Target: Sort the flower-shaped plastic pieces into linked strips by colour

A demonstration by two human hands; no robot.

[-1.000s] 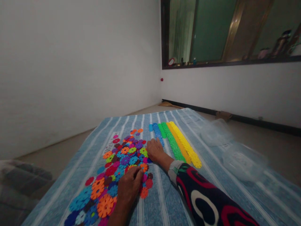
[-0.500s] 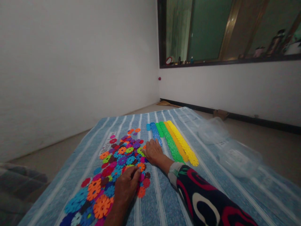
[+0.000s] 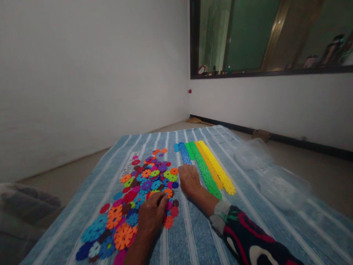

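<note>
A heap of flat plastic snowflake discs (image 3: 138,191) in many colours lies on a blue striped cloth (image 3: 193,235). My left hand (image 3: 150,218) rests on the heap's near right edge, fingers curled down onto the discs by an orange one. My right hand (image 3: 189,179) lies knuckles up just right of the heap, at the near end of a blue row of discs (image 3: 184,153). Its fingers are bent under and what they hold is hidden. Beside the blue row run a green row (image 3: 204,167), an orange row (image 3: 207,162) and a yellow row (image 3: 219,172).
Two clear plastic tubs (image 3: 252,154) (image 3: 284,187) stand on the cloth's right side. White walls meet at the far corner, with a dark-framed window (image 3: 264,36) above. Bare floor surrounds the cloth. A grey bundle (image 3: 22,213) lies at the left.
My right hand has slid from the heap's right edge to the near end of the blue row. My left hand has stayed on the heap.
</note>
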